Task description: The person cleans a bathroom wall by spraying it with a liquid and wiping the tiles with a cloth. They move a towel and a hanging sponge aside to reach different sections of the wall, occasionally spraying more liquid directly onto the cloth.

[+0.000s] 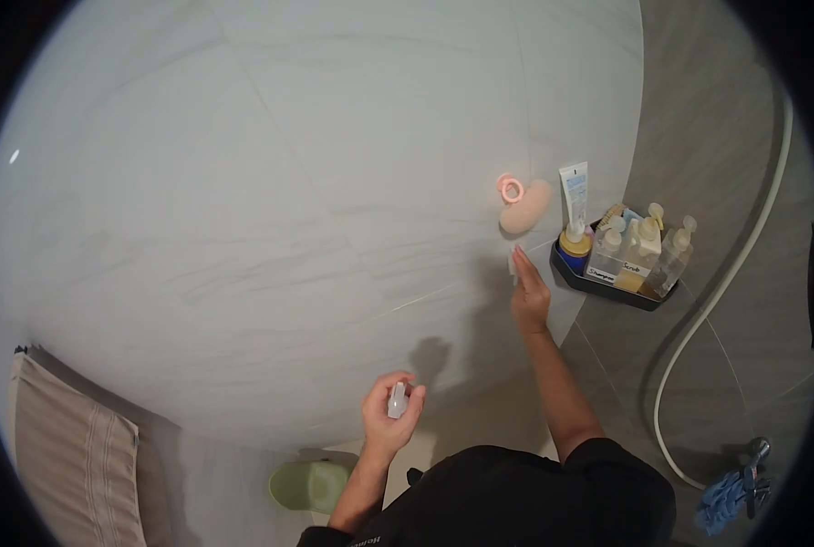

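Note:
My left hand [388, 421] is closed around a small white bottle [397, 401], seen from its top; the fingers hide most of its body. Higher up and to the right, my right hand [531, 296] is held close to the wall, its fingers straight and pressed together. A small whitish thing [513, 266] shows at the edge of those fingers, too little of it to name. Just above the fingertips, a peach bath sponge [526, 208] hangs by a pink ring hook [511, 190]. Beside my right hand is a black corner shelf [621, 294].
On the shelf stand a white tube [575, 196], a blue jar with a gold lid [575, 248] and several pump bottles [639, 251]. A pale hose [719, 294] runs down to a tap [755, 451] with a blue mesh puff [722, 503]. A beige towel [78, 447] and green basin [308, 485] are at left.

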